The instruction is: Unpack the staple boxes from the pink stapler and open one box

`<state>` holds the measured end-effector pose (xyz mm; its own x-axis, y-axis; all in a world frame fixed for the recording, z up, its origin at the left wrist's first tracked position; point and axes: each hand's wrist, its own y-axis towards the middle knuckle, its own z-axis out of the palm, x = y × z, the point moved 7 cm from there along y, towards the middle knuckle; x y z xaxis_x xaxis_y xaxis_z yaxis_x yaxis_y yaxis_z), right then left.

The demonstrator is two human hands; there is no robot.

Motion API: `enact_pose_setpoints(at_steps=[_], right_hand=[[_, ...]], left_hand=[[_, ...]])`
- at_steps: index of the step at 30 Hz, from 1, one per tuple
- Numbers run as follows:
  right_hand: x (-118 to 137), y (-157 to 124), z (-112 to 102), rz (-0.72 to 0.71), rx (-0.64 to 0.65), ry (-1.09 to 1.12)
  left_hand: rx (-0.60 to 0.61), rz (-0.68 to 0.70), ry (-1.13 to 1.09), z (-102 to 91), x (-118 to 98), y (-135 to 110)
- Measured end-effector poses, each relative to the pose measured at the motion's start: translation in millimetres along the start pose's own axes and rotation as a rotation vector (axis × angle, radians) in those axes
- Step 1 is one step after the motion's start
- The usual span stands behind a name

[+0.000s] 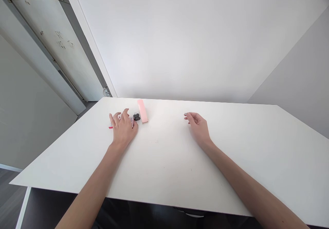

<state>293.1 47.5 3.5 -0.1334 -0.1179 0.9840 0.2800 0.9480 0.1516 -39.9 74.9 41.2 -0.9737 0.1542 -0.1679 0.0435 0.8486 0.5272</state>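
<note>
My left hand (123, 128) lies flat on the white table (167, 160) with its fingers spread, covering a small red and white object (111, 126) whose edges stick out on both sides. Just right of the fingers sits a small black item (136, 117), and beside that a long pink box (142, 115) lies flat. My right hand (197, 126) rests on the table to the right, fingers loosely curled and apart, with a tiny grey thing (185, 114) at its fingertips. I cannot make out whether the fingers grip it.
The table stands against a white wall (195, 40). A door (51, 44) is at the far left, with dark floor (10, 191) below the table's left edge. A grey wall (303, 78) rises at the right.
</note>
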Motion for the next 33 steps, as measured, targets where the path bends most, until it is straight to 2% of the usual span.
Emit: enact_pose_setpoints(at_steps=[7,11,15,17,19,23,25,29,33], right_hand=[[-0.3,0.0,-0.2,0.002,-0.008,0.007],[-0.6,0.1,-1.5,0.014,-0.025,0.015],[-0.1,0.2,-1.4,0.008,-0.019,0.039],[0.4,0.3,-0.3,0.002,-0.005,0.053],[1.5,0.0,3.0,-0.001,0.034,0.078],[7.1,-5.3,19.5,0.016,0.227,0.196],[12.2,-11.1,29.0,0.027,0.35,0.267],[22.5,-27.5,47.4,0.049,0.642,0.352],[24.5,-43.0,60.6,0.083,0.884,0.354]], left_hand=[[-0.004,-0.02,-0.023,-0.8,0.0,1.5],[-0.089,-0.1,-0.057,-17.4,-1.6,4.6],[-0.152,-0.185,-0.206,-32.1,-6.8,4.5],[-0.151,-0.162,-0.325,-33.4,-12.6,3.1],[-0.13,-0.073,-0.44,-32.2,-21.6,1.2],[-0.102,0.21,-0.539,-32.4,-46.1,-8.5],[-0.036,0.311,-0.545,-28.9,-58.3,-15.3],[0.164,0.389,-0.558,-16.1,-79.3,-28.0],[0.203,0.499,-0.575,-14.9,-97.5,-37.1]])
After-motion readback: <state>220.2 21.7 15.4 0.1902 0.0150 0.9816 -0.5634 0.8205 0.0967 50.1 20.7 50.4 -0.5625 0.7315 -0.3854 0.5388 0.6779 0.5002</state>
